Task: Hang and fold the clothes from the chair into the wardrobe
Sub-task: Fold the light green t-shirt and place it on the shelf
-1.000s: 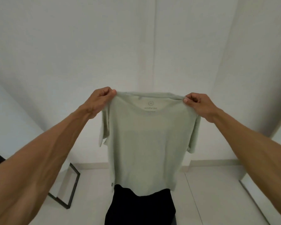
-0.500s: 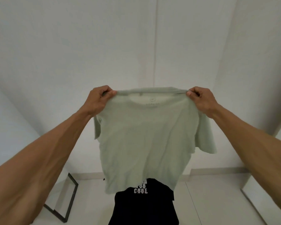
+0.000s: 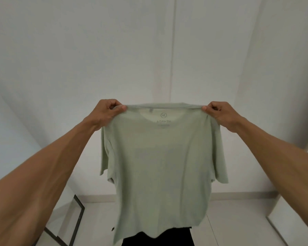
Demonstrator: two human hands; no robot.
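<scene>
White wall (image 3: 78, 50) fills the view, and in front of it hangs the pale green T-shirt (image 3: 160, 166), held up flat at arm's length with the neck label print visible. Below its hem a black garment (image 3: 176, 237) peeks out above the pale floor (image 3: 229, 219). A dark frame (image 3: 79, 217) stands lower left. Left hand (image 3: 108, 112) pinches one shoulder and right hand (image 3: 220, 114) the other, fingers of both curled tight on the cloth.

Matt cloth T-shirt (image 3: 162, 167) (soft knit)
</scene>
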